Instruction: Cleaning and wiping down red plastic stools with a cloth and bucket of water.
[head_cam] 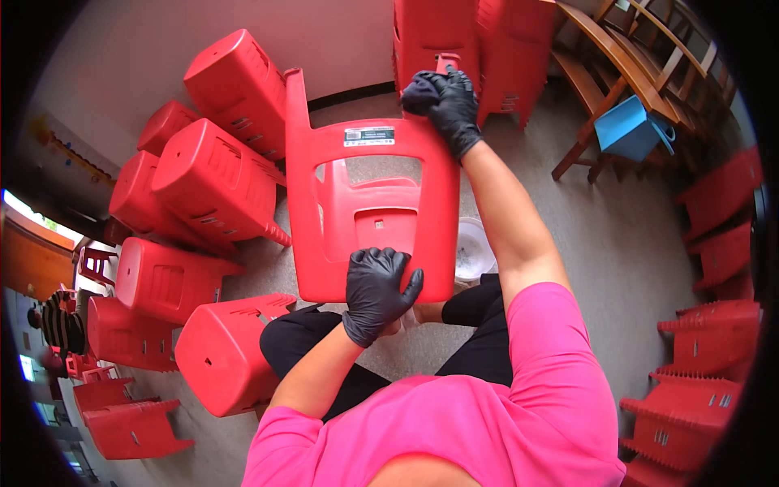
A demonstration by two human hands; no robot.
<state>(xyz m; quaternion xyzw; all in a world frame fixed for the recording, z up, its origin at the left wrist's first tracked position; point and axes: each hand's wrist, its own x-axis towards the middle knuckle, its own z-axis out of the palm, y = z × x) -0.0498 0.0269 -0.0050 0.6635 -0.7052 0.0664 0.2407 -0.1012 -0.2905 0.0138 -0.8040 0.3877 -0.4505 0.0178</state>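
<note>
In front of me a red plastic stool [304, 225] is tipped over, one side with a cut-out facing up and its legs pointing away. A printed label [369, 136] sits above the cut-out. My left hand [378, 292], in a black glove, grips the near edge at the seat end. My right hand [453, 109], gloved too, presses a dark cloth [420, 94] against the far right leg. Part of that leg is hidden behind the hand and cloth. A whitish bucket [473, 249] stands on the floor right of the stool, partly covered by it.
Stacks of red stools stand at left [207, 176], at the far wall [435, 30] and along the right [688, 414]. One stool stack [225, 353] is close by my left knee. Wooden furniture [633, 55] with a blue container [630, 129] is far right. A person [64, 322] is at far left.
</note>
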